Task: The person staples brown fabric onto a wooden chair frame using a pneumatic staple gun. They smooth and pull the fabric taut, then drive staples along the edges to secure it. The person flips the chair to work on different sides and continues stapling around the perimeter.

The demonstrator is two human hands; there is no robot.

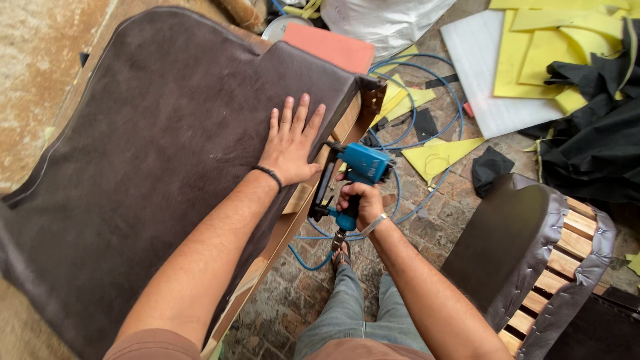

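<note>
My left hand (291, 141) lies flat with fingers spread on the dark brown fabric (147, 153) that covers a large padded wooden frame. It presses near the frame's right edge, where bare wood (348, 123) shows. My right hand (358, 201) grips the handle of a blue pneumatic staple gun (360, 168). The gun's black nose rests against the side of the frame just below my left hand. A blue air hose (427, 130) runs from the gun's base and loops over the floor.
A second upholstered piece with wooden slats (563, 257) stands at lower right. Yellow foam scraps (547, 47), a white foam sheet (477, 63), black cloth (593, 140) and a plastic bag (383, 20) lie on the brick floor. My jeans-clad legs (347, 313) are below.
</note>
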